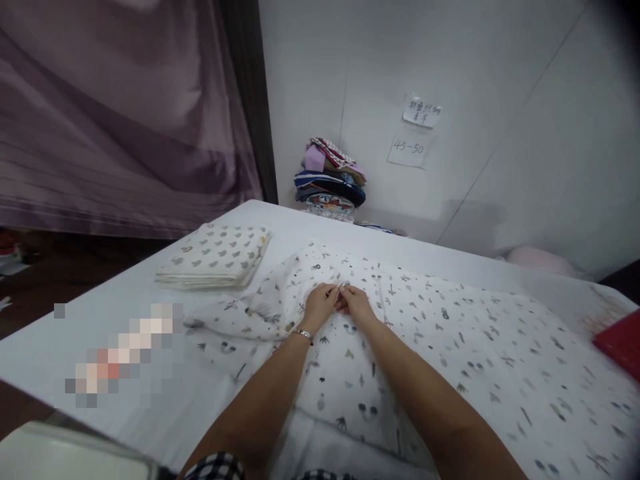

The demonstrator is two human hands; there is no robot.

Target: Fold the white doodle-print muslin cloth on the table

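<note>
A white cloth printed with small grey and dark motifs [450,347] lies spread over a white table [90,333]. My left hand [320,303] and my right hand [356,301] meet at the cloth's middle, fingers pinched together on a fold of the fabric near its far edge. A thin bracelet sits on my left wrist. Crumpled cloth bunches to the left of my left hand.
A folded white cloth with grey spots [215,257] rests at the table's far left. A stack of coloured folded fabrics [330,180] stands against the wall, under two paper notes [415,133]. A purple curtain [115,113] hangs at left. A red object [623,343] sits at the right edge.
</note>
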